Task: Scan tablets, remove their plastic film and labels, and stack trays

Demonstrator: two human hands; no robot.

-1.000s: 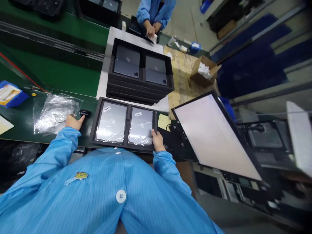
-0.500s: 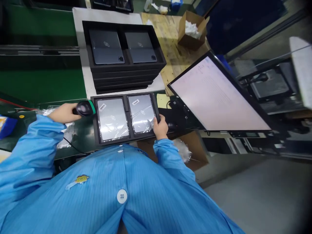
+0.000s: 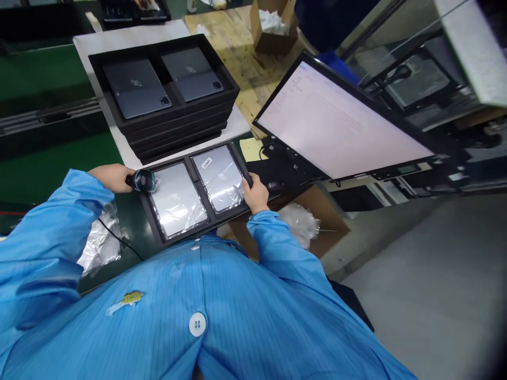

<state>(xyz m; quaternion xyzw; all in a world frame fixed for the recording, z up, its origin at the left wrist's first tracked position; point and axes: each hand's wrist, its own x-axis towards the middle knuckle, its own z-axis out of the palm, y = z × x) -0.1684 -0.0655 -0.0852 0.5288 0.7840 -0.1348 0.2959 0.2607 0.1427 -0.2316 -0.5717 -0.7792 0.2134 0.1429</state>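
Note:
My left hand [image 3: 114, 178] is closed around a black barcode scanner [image 3: 143, 181], whose head hangs over the upper left corner of a wrapped tablet [image 3: 178, 203], close to its barcode sticker. This tablet lies in the left compartment of a black foam tray [image 3: 155, 224]. A second wrapped tablet [image 3: 222, 182] with a white barcode sticker fills the right compartment. My right hand [image 3: 256, 193] grips the tray's right edge, thumb on top; its other fingers are partly hidden.
Beyond the tray stands a stack of black trays [image 3: 178, 124], its top one holding two dark tablets. A tilted monitor [image 3: 344, 121] is at the right. Clear plastic bags [image 3: 101, 243] lie at the left; cardboard boxes [image 3: 273, 39] stand behind and below right [image 3: 332, 227]. Another person's hand shows at the top.
The scanner has moved from beside the tray's left edge to over the left tablet's sticker corner. My right hand keeps hold of the tray. The whole view has turned and shifted somewhat.

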